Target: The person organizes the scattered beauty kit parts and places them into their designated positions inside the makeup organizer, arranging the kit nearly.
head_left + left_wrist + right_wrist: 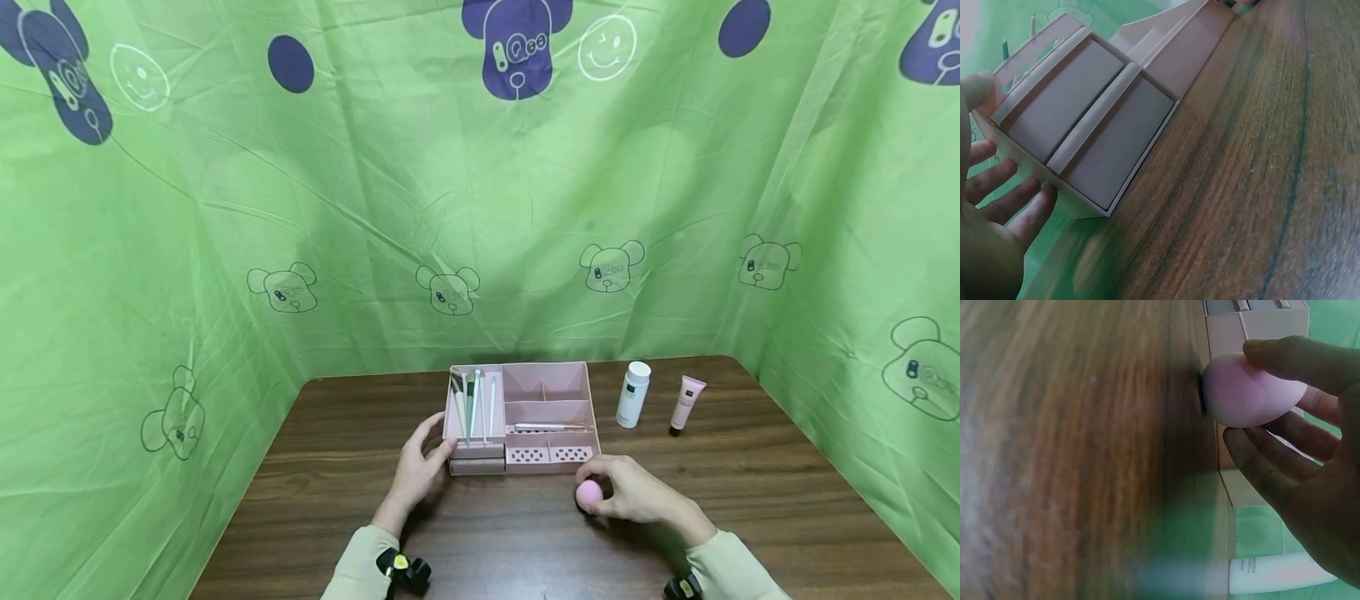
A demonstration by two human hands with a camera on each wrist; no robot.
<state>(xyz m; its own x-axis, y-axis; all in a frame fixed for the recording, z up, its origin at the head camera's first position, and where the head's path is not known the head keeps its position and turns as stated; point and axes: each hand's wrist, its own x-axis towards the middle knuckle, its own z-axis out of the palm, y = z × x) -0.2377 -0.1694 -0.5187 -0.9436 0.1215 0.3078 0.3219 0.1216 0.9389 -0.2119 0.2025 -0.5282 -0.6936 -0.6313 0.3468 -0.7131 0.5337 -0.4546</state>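
Observation:
A pink makeup organizer (pixel 547 411) with two small drawers (pixel 1085 103) stands on the table. My left hand (pixel 422 461) holds its left side, thumb at the top front corner and fingers spread along the outer wall (pixel 1041 178). Several makeup brushes (pixel 471 407) lie in its left tray, and a slim pink-and-white brush or pen (pixel 551 427) lies across a right compartment. In front of the organizer's right corner, my right hand (pixel 637 492) pinches a rounded pink makeup sponge (pixel 1241 394) between thumb and fingertips, low over the tabletop.
To the organizer's right stands a white bottle (pixel 633 395), with a pink tube (pixel 686 406) on its black cap beside it. The brown wooden table (pixel 337 500) is bordered at the back and sides by a green printed cloth (pixel 375 183).

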